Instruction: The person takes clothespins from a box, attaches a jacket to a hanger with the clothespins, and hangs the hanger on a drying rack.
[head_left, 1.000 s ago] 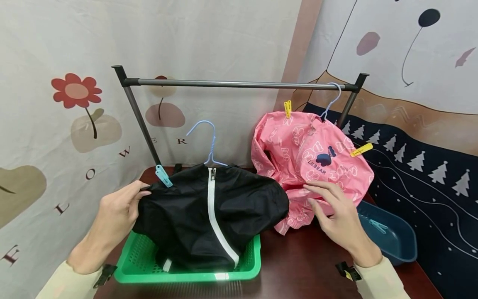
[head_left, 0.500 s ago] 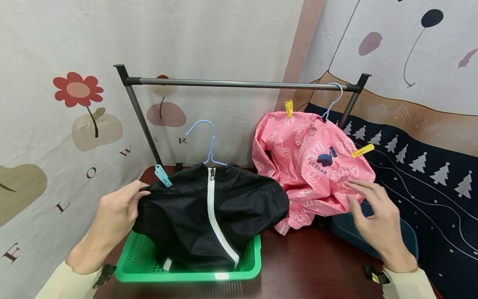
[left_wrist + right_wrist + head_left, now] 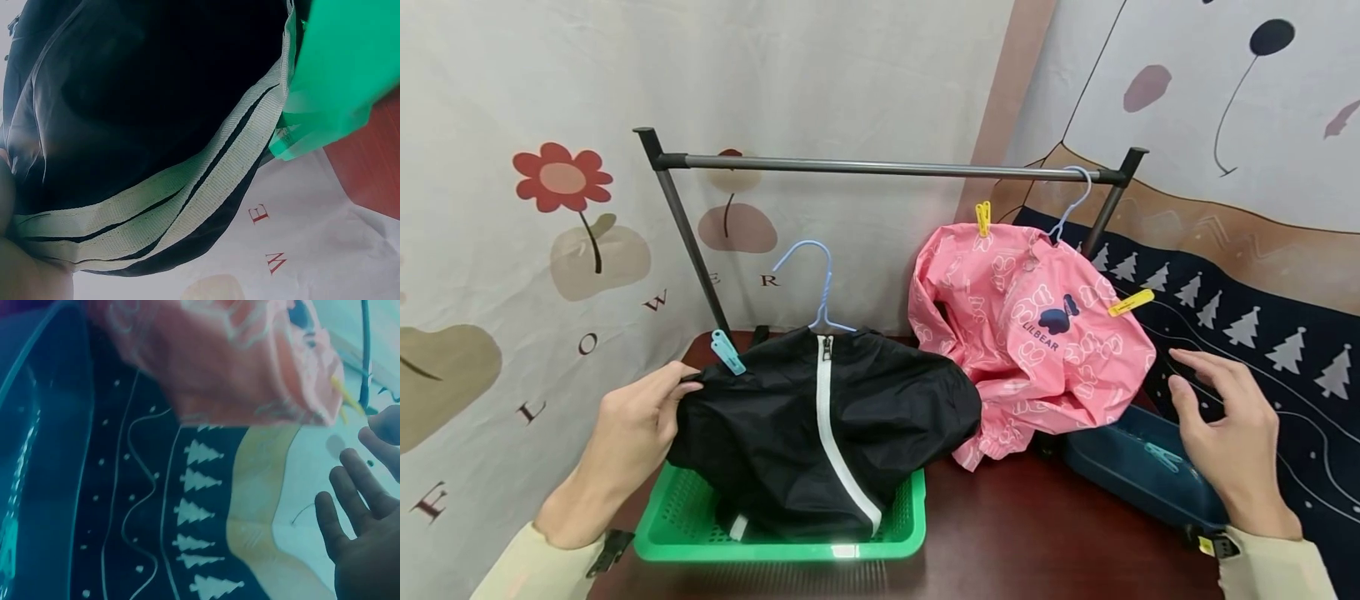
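Observation:
My left hand (image 3: 632, 425) pinches the shoulder edge of a black jacket (image 3: 767, 417) that has a white zipper strip. A blue wire hanger (image 3: 827, 292) sticks up out of its collar, and a light-blue clothespin (image 3: 727, 352) is clipped on the shoulder beside my fingers. In the left wrist view, pale trim bands (image 3: 206, 169) run along the dark cloth toward my fingers. My right hand (image 3: 1236, 442) holds nothing, fingers apart, just right of a dark blue basin (image 3: 1120, 471). A light-blue clothespin (image 3: 1163, 457) lies in that basin.
A green basket (image 3: 775, 552) stands under the black jacket. Behind, a grey metal rack (image 3: 865, 167) carries a pink jacket (image 3: 985, 333) on a blue hanger (image 3: 1078, 200), with yellow clothespins (image 3: 982, 218) at both shoulders. Everything stands on a dark red table (image 3: 1000, 533).
My right hand has moved right, from in front of the pink jacket, past its edge to beside the basin. My left hand keeps its hold on the black jacket.

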Tool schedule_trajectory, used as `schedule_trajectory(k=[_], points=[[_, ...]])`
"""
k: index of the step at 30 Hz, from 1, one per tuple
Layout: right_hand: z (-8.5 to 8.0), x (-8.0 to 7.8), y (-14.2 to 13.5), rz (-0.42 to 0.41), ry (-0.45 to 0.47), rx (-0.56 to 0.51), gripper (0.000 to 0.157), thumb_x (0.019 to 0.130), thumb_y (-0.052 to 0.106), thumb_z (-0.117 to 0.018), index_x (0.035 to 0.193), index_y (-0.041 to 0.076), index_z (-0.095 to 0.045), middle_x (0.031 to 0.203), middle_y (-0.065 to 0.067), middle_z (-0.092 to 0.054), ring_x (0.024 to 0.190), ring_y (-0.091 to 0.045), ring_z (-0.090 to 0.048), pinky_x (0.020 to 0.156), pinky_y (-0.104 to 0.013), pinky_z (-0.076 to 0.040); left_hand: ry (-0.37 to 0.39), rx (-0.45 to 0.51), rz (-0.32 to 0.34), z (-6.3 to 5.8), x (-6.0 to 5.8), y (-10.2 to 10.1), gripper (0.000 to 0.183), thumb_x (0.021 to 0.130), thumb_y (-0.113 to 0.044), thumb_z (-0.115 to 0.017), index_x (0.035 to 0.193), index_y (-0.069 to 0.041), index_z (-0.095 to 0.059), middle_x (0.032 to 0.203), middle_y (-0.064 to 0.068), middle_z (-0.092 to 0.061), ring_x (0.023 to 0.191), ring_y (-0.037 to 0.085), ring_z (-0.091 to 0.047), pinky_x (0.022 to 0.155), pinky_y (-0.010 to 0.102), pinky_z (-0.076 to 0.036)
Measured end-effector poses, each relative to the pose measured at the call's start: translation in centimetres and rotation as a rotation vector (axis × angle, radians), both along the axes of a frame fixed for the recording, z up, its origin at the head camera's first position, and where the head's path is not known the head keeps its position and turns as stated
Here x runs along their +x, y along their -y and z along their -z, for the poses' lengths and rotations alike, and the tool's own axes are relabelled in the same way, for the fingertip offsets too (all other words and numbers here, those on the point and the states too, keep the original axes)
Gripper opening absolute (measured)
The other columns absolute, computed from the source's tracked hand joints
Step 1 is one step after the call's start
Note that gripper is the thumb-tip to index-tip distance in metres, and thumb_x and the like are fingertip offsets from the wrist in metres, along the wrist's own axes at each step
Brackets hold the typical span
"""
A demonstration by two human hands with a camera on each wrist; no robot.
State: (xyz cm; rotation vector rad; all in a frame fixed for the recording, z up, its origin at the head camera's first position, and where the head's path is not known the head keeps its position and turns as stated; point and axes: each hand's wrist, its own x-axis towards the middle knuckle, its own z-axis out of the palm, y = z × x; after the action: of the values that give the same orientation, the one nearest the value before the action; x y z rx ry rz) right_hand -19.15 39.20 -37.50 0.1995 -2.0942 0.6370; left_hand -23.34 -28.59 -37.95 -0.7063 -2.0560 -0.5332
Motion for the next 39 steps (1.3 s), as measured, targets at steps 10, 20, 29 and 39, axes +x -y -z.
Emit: schedule_trajectory(k=[10,20,29,39], points=[[1.8,-1.2,-4.2,0.088,0.311,0.087,0.042,0.104,0.017,-0.071,0.146,0.015,-0.067,0.141,-0.024,-0.063,0.123,0.000,-0.053,0.088,0.008,-0.025,-0.002,-0.002,-0.003,0.2,-0.2,0.2,0.021,0.108,-0.022,-0.063,0.099,-0.006,-0.073,0.093,0.004,-0.077,0.068,0.014,-0.064,0.068,0.022,-0.046],[3.3,-3.0,-7.9,-0.012,0.632,0.288,0.041,0.103,0.022,-0.073,0.138,0.002,-0.066,0.129,-0.029,-0.063,0.104,-0.042,-0.065,0.070,-0.004,-0.039,0.006,0.002,-0.005,0.2,-0.3,0.5,0.006,0.103,-0.008,-0.069,0.099,-0.006,-0.073,0.093,0.004,-0.077,0.072,0.016,-0.067,0.075,0.015,-0.047],[4.4,-4.5,-9.2,-0.105,0.930,0.352,0.034,0.102,0.020,-0.073,0.131,0.002,-0.071,0.116,-0.015,-0.077,0.091,-0.005,-0.069,0.073,-0.027,-0.057,0.004,-0.003,-0.001,0.3,-0.4,0.5,0.015,0.106,-0.016,-0.066,0.097,-0.006,-0.073,0.093,0.003,-0.077,0.071,0.014,-0.066,0.074,0.016,-0.047],[5.3,-5.5,-9.8,-0.149,1.141,0.383,0.034,0.101,0.018,-0.071,0.125,-0.006,-0.071,0.113,-0.017,-0.077,0.099,-0.028,-0.074,0.081,-0.048,-0.062,0.016,-0.004,0.002,0.3,-0.3,0.2,0.009,0.104,-0.012,-0.068,0.098,-0.006,-0.072,0.093,0.003,-0.076,0.071,0.013,-0.065,0.075,0.017,-0.048]])
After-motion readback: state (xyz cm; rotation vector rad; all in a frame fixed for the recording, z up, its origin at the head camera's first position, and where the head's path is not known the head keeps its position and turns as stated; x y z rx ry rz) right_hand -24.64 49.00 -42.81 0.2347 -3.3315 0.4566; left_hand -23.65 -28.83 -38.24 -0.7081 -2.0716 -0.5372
